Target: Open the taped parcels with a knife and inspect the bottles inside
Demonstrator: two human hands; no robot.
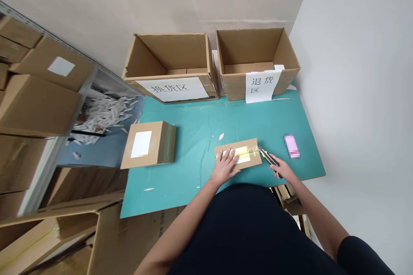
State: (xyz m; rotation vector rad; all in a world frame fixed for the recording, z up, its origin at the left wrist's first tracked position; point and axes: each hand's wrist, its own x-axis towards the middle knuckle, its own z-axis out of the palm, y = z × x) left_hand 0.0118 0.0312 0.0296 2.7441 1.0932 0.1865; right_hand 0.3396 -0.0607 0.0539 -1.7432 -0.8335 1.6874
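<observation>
A small taped cardboard box (254, 161) with a white label lies on the green tabletop, close to my body. My left hand (225, 166) rests flat on its left part, fingers spread. In my right hand (282, 168) is a black and yellow utility knife (270, 157), the fingers wrapped around its handle. The knife's tip points at the box's right end, at or very near the clear tape there; whether it touches, I cannot tell.
Two open cartons, one left (129, 75) and one right (232, 84), stand at the back with handwritten paper signs. A labelled box (155, 142) sits at the left, a blurred pink item (291, 146) at the right. Stacked boxes (35, 107) fill the left side.
</observation>
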